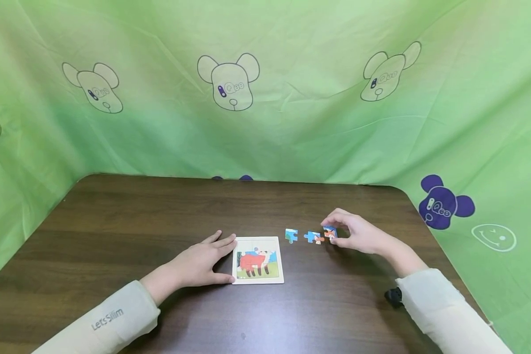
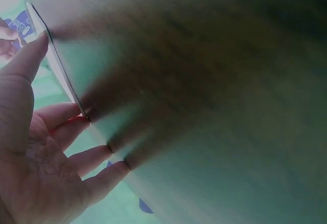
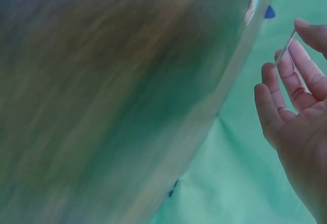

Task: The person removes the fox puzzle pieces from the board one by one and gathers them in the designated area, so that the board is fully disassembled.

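A: Start big. How much room is there?

B: Green cloth [image 1: 292, 118] hangs behind and down both sides, and the brown surface [image 1: 128, 216] runs up to it at the far edge. The widest bare stretch is on the left. The right edge slants past the right forearm, so I'd swing inward, not outward.

A: And the hands?

B: Well apart from each other. The left hand [image 1: 199, 265] is spread, its fingers fairly straight, with thumb and fingertips against the left side of the puzzle board, near its two corners. The right hand [image 1: 358, 233] pinches one piece between thumb and fingers.

A: Where's the board?

B: The puzzle board [image 1: 258, 281] lies flat near the middle of the surface, a red animal showing inside its pale rim. The top band looks pale too — too small for me to tell whether it's bare.

A: Then the pieces?

B: All right of the board. The left piece [image 1: 291, 235] lies nearest it; the middle piece [image 1: 310, 237] sits just beside the pinched piece [image 1: 330, 232], which looks tipped up off the surface in the right wrist view.

A: So which step is this?

B: Handling one loose piece while the other hand steadies the board, I'd judge. The next move calls for a light, sure pinch and some height — a low sweep leftward could knock the other two.
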A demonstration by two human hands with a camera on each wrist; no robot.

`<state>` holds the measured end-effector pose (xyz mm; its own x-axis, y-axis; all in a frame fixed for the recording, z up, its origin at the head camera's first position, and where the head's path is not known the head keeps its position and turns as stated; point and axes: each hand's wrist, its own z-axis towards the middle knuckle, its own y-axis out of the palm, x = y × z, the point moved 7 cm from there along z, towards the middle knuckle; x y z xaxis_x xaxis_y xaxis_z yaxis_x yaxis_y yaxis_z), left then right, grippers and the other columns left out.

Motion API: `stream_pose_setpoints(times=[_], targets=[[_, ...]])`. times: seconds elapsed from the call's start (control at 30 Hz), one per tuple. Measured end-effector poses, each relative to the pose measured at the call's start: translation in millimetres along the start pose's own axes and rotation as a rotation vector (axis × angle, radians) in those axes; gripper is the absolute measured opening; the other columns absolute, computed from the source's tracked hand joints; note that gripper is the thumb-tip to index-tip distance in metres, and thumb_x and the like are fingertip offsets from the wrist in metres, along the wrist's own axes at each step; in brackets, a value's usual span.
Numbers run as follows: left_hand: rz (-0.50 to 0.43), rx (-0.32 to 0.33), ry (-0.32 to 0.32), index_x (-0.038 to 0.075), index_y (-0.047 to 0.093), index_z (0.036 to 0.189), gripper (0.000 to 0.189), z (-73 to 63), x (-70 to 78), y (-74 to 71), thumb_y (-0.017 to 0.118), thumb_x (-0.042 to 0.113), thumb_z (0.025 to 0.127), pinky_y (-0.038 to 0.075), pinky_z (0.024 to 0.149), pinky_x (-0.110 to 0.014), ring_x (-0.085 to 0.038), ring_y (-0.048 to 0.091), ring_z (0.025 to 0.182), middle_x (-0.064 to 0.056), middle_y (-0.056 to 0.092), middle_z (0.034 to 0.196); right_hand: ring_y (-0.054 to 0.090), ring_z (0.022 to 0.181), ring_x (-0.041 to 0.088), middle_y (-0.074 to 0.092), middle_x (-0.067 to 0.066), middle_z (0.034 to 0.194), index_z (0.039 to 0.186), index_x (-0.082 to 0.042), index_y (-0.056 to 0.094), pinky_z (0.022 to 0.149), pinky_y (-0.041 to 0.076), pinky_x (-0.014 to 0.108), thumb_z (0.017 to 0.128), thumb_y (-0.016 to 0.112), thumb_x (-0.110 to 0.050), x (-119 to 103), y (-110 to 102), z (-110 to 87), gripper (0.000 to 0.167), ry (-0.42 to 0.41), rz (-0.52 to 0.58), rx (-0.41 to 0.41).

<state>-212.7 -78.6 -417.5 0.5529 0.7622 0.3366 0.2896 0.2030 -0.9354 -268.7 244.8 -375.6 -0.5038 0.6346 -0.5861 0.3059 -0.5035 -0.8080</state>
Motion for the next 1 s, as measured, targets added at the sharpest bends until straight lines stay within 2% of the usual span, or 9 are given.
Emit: stream_pose_setpoints(times=[0.2,0.4,0.63,0.8,1.0], targets=[[-0.004,0.003,0.005,0.008,0.042,0.151,0.083,-0.1,-0.4,0.8,0.071,0.052,0.087,0.041,0.111,-0.053,-0.043,0.025,0.150,-0.007,0.035,0.161,0.056,0.096,0.014,0.063,0.001,0.109,0.115,-0.002,0.067,0.086,0.049,0.034,0.083,0.074,-0.002,9,-2,-7.5,0.032,-0.009,-0.088,-0.001],[0.003,0.004,0.011,0.007,0.042,0.151,0.083,-0.1,0.0,0.4,0.071,0.051,0.087,0.041,0.111,-0.053,-0.044,0.026,0.149,-0.008,0.035,0.161,0.055,0.094,0.014,0.063,0.000,0.109,0.115,-0.003,0.067,0.085,0.049,0.034,0.083,0.073,-0.002,15,0,-9.3,0.032,0.012,-0.111,-0.033],[0.000,0.002,0.007,0.007,0.043,0.151,0.083,-0.7,0.5,-0.7,0.072,0.050,0.087,0.041,0.111,-0.053,-0.044,0.026,0.149,-0.008,0.036,0.160,0.055,0.092,0.015,0.063,0.003,0.104,0.115,-0.003,0.066,0.081,0.048,0.031,0.083,0.074,-0.003,16,3,-6.9,0.033,-0.011,-0.142,-0.064],[0.002,0.004,0.007,0.007,0.043,0.151,0.082,-0.6,0.2,-0.5,0.072,0.050,0.087,0.041,0.111,-0.053,-0.044,0.026,0.149,-0.008,0.036,0.160,0.053,0.091,0.014,0.060,-0.001,0.098,0.114,-0.005,0.066,0.081,0.046,0.030,0.082,0.074,-0.002,19,6,-5.9,0.033,-0.025,-0.169,-0.058],[0.002,0.007,0.010,0.007,0.043,0.150,0.082,-0.7,0.7,-0.9,0.072,0.050,0.087,0.041,0.111,-0.053,-0.044,0.026,0.149,-0.009,0.036,0.160,0.053,0.095,0.017,0.060,-0.002,0.100,0.113,-0.008,0.066,0.084,0.044,0.034,0.082,0.076,-0.005,18,7,-5.0,0.033,-0.015,-0.216,-0.041]])
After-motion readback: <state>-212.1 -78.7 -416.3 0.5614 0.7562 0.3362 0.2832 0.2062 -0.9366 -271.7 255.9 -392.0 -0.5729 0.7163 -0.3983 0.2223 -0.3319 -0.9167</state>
